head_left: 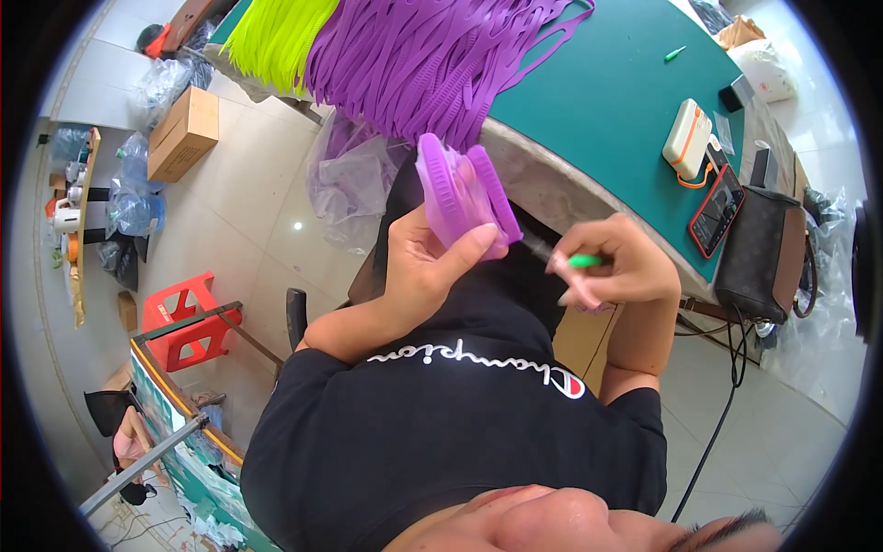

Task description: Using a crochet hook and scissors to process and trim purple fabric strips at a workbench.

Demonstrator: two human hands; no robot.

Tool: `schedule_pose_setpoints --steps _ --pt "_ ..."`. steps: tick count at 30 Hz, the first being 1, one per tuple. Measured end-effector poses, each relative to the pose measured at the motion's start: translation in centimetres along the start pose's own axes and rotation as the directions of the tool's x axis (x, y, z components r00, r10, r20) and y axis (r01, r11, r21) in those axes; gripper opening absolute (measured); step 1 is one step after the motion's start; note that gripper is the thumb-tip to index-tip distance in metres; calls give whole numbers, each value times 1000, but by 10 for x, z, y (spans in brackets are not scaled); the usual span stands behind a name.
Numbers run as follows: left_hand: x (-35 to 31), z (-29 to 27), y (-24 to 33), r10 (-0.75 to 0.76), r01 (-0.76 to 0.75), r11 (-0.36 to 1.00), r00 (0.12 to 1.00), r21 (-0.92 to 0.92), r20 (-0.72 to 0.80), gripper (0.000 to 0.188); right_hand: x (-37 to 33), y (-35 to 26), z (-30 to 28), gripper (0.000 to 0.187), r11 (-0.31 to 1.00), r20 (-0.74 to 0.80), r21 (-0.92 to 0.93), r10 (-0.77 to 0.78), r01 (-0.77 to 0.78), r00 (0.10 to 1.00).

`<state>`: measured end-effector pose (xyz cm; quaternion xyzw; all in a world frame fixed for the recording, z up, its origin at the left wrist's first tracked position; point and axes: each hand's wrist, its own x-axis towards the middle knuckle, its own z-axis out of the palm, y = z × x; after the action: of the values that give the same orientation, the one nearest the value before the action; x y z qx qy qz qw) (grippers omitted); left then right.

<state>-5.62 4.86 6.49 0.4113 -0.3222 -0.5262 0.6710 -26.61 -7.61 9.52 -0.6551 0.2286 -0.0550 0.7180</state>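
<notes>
Head view: the left hand [425,262] holds a purple piece [460,195] up in front of the chest. The thumb presses on its front and the fingers wrap behind, so the piece sits tilted with its ridged rim facing the other hand. It looks like soft, bendy rubber, rounded like a little cup, with tiny ribs along the edge.

The right hand [614,267] is closed around a green tool [583,261], pinched like a pen. Its tip points at the purple piece, just beside it but not touching.

Behind the hands is a table [607,101] with a smooth green top. A heap of long purple straps [432,55] hangs over its edge, next to yellow straps [271,37]. A phone [716,212] and a brown bag [759,253] rest on the far side.
</notes>
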Motion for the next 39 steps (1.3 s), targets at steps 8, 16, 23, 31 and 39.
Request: schedule_pose_setpoints --steps 8,16,23,31,39 --pt "3 0 -12 -16 21 985 999 171 -28 20 52 10 47 35 942 -473 49 -270 331 839" --pt "23 -32 -21 180 -135 791 983 596 -18 20 32 20 40 40 855 -498 330 -203 401 843" --pt "40 -53 -32 126 -66 950 975 306 -182 24 32 38 43 46 681 -611 305 -396 665 686" --pt "32 -50 -33 -416 403 712 902 -574 117 22 36 34 54 37 775 -545 494 -76 393 835" --pt "25 -39 -4 -219 362 830 912 -425 348 17 45 28 65 32 882 -391 427 -18 199 920"
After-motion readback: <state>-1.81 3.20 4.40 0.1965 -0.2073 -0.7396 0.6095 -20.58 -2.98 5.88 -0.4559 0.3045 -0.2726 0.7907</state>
